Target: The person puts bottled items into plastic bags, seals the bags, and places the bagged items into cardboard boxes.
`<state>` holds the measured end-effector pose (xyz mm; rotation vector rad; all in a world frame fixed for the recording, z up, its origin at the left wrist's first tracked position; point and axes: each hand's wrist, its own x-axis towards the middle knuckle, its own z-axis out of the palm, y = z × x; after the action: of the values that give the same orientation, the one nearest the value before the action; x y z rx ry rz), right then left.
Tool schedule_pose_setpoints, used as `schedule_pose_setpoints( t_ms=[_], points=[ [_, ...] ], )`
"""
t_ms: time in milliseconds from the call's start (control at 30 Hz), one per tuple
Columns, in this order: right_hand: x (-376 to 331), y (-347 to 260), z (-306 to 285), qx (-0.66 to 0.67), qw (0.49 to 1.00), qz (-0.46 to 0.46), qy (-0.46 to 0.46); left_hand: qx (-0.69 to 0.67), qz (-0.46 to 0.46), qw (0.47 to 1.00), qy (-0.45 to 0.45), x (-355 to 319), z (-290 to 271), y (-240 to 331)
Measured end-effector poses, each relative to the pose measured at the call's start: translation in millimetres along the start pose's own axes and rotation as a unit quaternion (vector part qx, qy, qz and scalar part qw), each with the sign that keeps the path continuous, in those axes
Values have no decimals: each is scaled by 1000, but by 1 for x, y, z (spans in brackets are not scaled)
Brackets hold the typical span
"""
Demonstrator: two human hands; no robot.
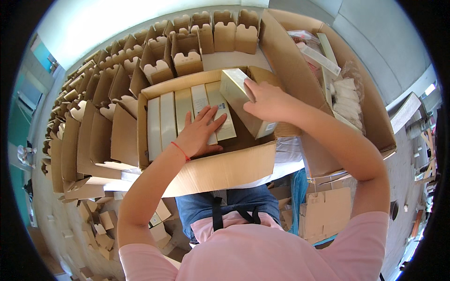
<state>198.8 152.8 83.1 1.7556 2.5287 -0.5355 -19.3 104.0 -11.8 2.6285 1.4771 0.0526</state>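
An open cardboard carton (220, 161) stands on the table in front of me, with a row of slim pale boxes (183, 107) upright side by side in it. My left hand (204, 129) lies with its fingers spread on the right-hand boxes of that row. A red string circles the left wrist. My right hand (267, 100) grips another pale slim box (236, 96), which leans at a tilt in the right part of the carton. Its top sticks up above the carton's far wall; a dark gap shows between it and the row.
Rows of open brown cardboard boxes (103, 84) crowd the table to the left and back. A large carton (375, 103) at the right holds pale boxes and a clear bag (347, 93) of white items. Loose cardboard pieces (101, 229) litter the floor at the lower left.
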Motion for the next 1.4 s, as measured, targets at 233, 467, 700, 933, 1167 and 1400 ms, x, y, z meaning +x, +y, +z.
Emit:
schedule_pose_setpoints(
  t_ms=[233, 467, 700, 933, 1167, 1400],
  points=[
    [20, -20, 52, 28, 996, 23, 79, 11, -5, 1000, 8, -4, 8, -8],
    [25, -18, 88, 5, 997, 58, 44, 12, -3, 1000, 18, -8, 9, -9],
    [43, -3, 82, -76, 994, -41, 71, 11, 5, 999, 35, 0, 5, -4],
    [17, 84, -80, -116, 931, -9, 346, 61, 56, 997, 6, 27, 6, 18],
    [48, 320, -80, -94, 944, 143, 284, 66, 31, 997, -7, 36, 7, 24],
    [97, 406, -35, -99, 925, 235, 281, 28, 19, 999, -31, 34, 7, 21]
  ],
)
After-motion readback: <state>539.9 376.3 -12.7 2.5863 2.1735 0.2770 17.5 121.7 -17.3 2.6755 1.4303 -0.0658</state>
